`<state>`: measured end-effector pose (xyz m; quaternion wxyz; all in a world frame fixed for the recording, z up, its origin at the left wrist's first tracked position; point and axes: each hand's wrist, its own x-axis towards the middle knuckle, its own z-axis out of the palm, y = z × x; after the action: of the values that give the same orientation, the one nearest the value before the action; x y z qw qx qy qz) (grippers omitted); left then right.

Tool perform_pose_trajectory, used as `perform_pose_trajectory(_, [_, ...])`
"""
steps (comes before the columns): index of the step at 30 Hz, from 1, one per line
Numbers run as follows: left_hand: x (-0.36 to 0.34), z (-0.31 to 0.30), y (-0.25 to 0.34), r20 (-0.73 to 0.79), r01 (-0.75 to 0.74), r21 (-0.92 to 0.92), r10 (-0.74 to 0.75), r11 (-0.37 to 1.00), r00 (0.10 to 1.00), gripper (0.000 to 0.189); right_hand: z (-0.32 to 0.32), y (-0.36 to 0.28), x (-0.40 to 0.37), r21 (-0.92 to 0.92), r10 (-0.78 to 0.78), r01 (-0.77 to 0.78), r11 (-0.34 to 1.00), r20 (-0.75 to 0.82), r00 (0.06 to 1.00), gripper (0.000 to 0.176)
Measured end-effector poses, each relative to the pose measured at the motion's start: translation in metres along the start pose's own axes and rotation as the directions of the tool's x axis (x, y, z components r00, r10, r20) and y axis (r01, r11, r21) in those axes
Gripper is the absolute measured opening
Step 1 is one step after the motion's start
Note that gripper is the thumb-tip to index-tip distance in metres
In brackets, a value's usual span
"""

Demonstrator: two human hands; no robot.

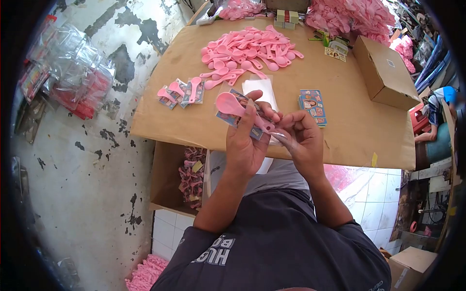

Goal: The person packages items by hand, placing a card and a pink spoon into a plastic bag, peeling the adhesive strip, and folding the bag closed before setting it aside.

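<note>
A pink spoon (228, 104) lies against a blue printed card (226, 118) in my left hand (242, 151), bowl toward the upper left. Clear plastic, seemingly a small bag, wraps around both. My right hand (306, 143) pinches the loose clear end of the plastic bag (285, 139) near the spoon's handle. Under and behind my hands is a stack of white or clear bags (264, 92). To the right sits a stack of blue printed cards (311, 104). Three packed spoons (195, 87) with cards rest at the left of the table.
A heap of loose pink spoons (247, 46) covers the back of the brown-covered table (359, 121). A cardboard box (386, 72) stands at the right, near bags of pink pieces (347, 17). Below the left edge, an open carton (167, 177) holds packed items. A person (439, 104) sits far right.
</note>
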<state>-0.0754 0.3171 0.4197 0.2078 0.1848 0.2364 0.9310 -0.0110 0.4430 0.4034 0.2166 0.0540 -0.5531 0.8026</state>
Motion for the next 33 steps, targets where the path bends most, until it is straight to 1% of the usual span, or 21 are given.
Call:
perform_pose_trajectory(1, [-0.002, 0.001, 0.000, -0.008, -0.005, -0.005, 0.005, 1.000, 1.000, 0.041, -0.003, 0.005, -0.001, -0.003, 0.008, -0.008, 1.000, 0.005, 1.000, 0.022])
perform_pose_trajectory(3, [-0.004, 0.002, 0.003, -0.036, 0.008, 0.020, -0.008, 1.000, 0.999, 0.040, -0.008, 0.013, -0.001, -0.304, -0.073, 0.066, 0.950, -0.012, 0.997, 0.027])
perform_pose_trajectory(4, [-0.004, 0.000, 0.003, -0.041, 0.005, 0.016, -0.004, 1.000, 0.999, 0.040, -0.008, 0.015, -0.001, -0.306, -0.067, 0.062, 0.950, -0.008, 0.998, 0.027])
perform_pose_trajectory(6, [-0.005, -0.004, 0.003, -0.058, 0.030, 0.020, -0.029, 0.999, 0.998, 0.037, -0.001, 0.012, -0.001, -0.539, -0.156, 0.111, 0.835, -0.037, 0.987, 0.042])
perform_pose_trajectory(7, [-0.005, -0.007, 0.003, -0.064, 0.030, 0.013, -0.029, 0.999, 0.998, 0.037, 0.003, 0.009, 0.001, -0.543, -0.149, 0.106, 0.833, -0.036, 0.988, 0.042])
perform_pose_trajectory(9, [-0.003, -0.014, 0.004, -0.068, 0.099, -0.034, -0.101, 0.995, 0.993, 0.034, 0.011, 0.002, 0.008, -0.714, -0.488, 0.417, 0.562, 0.120, 0.864, 0.042])
perform_pose_trajectory(10, [-0.001, -0.017, 0.004, -0.068, 0.100, -0.042, -0.102, 0.994, 0.992, 0.034, 0.008, 0.001, 0.009, -0.718, -0.486, 0.416, 0.558, 0.124, 0.865, 0.042])
perform_pose_trajectory(12, [0.005, -0.024, 0.006, -0.179, 0.136, -0.075, -0.147, 0.988, 0.973, 0.034, 0.000, -0.003, 0.013, -0.700, -0.461, 0.603, 0.383, 0.421, 0.781, 0.032])
perform_pose_trajectory(13, [0.008, -0.032, 0.008, -0.181, 0.138, -0.084, -0.151, 0.987, 0.972, 0.034, 0.002, -0.006, 0.010, -0.682, -0.425, 0.562, 0.468, 0.384, 0.820, 0.014])
perform_pose_trajectory(14, [0.012, -0.040, 0.013, -0.208, 0.131, -0.130, -0.156, 0.983, 0.966, 0.035, 0.000, -0.009, 0.012, -0.686, -0.416, 0.557, 0.468, 0.385, 0.824, 0.014])
perform_pose_trajectory(16, [0.017, -0.052, 0.023, -0.244, 0.115, -0.183, -0.159, 0.976, 0.957, 0.035, -0.012, -0.014, 0.015, -0.561, -0.391, 0.503, 0.657, 0.318, 0.864, 0.015])
perform_pose_trajectory(17, [0.019, -0.051, 0.030, -0.259, 0.121, -0.165, -0.162, 0.979, 0.952, 0.036, -0.016, -0.013, 0.016, -0.509, -0.401, 0.455, 0.731, 0.220, 0.889, 0.019])
perform_pose_trajectory(18, [0.022, -0.049, 0.036, -0.272, 0.130, -0.147, -0.166, 0.981, 0.948, 0.037, -0.018, -0.012, 0.019, -0.510, -0.391, 0.449, 0.734, 0.224, 0.893, 0.019])
perform_pose_trajectory(20, [0.025, -0.050, 0.044, -0.272, 0.151, -0.125, -0.181, 0.981, 0.945, 0.043, -0.019, -0.011, 0.033, -0.684, -0.376, 0.373, 0.627, 0.154, 0.914, 0.024])
perform_pose_trajectory(21, [0.026, -0.050, 0.047, -0.219, 0.190, -0.155, -0.221, 0.970, 0.950, 0.049, -0.019, -0.012, 0.039, -0.750, -0.335, 0.394, 0.531, 0.242, 0.911, 0.032])
perform_pose_trajectory(22, [0.028, -0.049, 0.048, -0.165, 0.231, -0.183, -0.262, 0.955, 0.951, 0.054, -0.016, -0.011, 0.043, -0.752, -0.328, 0.387, 0.533, 0.239, 0.914, 0.032])
perform_pose_trajectory(24, [0.029, -0.050, 0.047, -0.131, 0.284, -0.170, -0.307, 0.944, 0.943, 0.059, -0.004, -0.006, 0.049, -0.804, -0.261, 0.427, 0.414, 0.345, 0.902, 0.041])
perform_pose_trajectory(28, [0.027, -0.049, 0.040, -0.075, 0.429, -0.179, -0.447, 0.886, 0.892, 0.062, 0.010, 0.004, 0.058, -0.779, -0.207, 0.465, 0.420, 0.417, 0.885, 0.043])
perform_pose_trajectory(30, [0.025, -0.051, 0.039, -0.073, 0.430, -0.138, -0.442, 0.892, 0.894, 0.062, 0.010, 0.010, 0.064, -0.697, -0.242, 0.584, 0.416, 0.535, 0.810, 0.038])
perform_pose_trajectory(32, [0.023, -0.053, 0.041, -0.035, 0.429, -0.161, -0.440, 0.889, 0.897, 0.063, 0.014, 0.005, 0.068, -0.672, -0.289, 0.605, 0.428, 0.532, 0.796, 0.034])
perform_pose_trajectory(33, [0.022, -0.056, 0.044, -0.040, 0.388, -0.139, -0.397, 0.911, 0.917, 0.066, 0.015, -0.001, 0.069, -0.603, -0.295, 0.560, 0.568, 0.486, 0.822, 0.033])
